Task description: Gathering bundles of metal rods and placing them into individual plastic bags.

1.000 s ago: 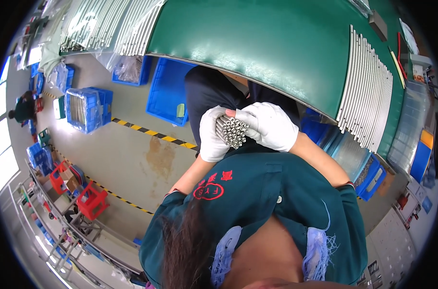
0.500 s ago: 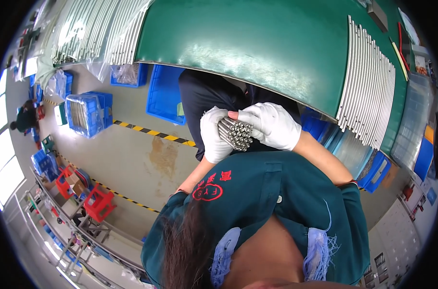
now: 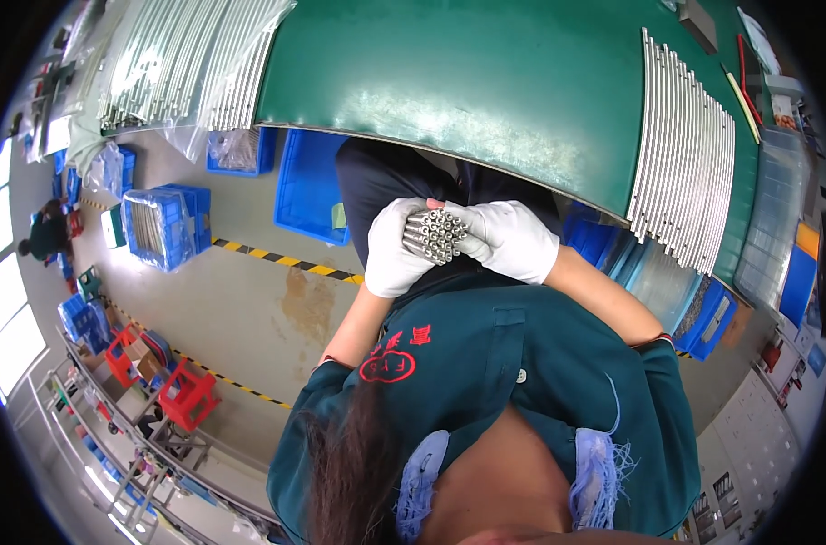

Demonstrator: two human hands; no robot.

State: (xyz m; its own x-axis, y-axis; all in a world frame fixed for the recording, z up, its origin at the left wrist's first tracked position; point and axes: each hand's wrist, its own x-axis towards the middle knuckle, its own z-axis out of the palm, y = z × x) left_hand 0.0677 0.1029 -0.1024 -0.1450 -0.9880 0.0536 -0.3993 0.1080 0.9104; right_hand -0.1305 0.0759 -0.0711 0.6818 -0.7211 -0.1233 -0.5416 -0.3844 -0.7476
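A bundle of thin metal rods (image 3: 436,238) rests between my two white-gloved hands above my lap, its round ends turned up toward me. My left hand (image 3: 394,247) is wrapped round the bundle's left side. From the right, my right hand (image 3: 514,242) closes on it, with fingers against the rod ends. A bare fingertip shows at the far side of the bundle. The rods' far length is hidden behind the hands. On the green table (image 3: 449,73) ahead, a row of similar metal rods (image 3: 683,154) lies at the right.
More rods (image 3: 181,68) lie under clear plastic at the table's left. A blue bin (image 3: 308,191) stands on the floor left of my legs, with wrapped blue crates (image 3: 163,227) farther left. Red stools (image 3: 188,392) stand at lower left. Blue bins (image 3: 708,318) sit under the table's right side.
The bundle has shifted slightly left and away from me, its ends now facing up more squarely. Both hands have moved with it, and the left hand has turned round its side.
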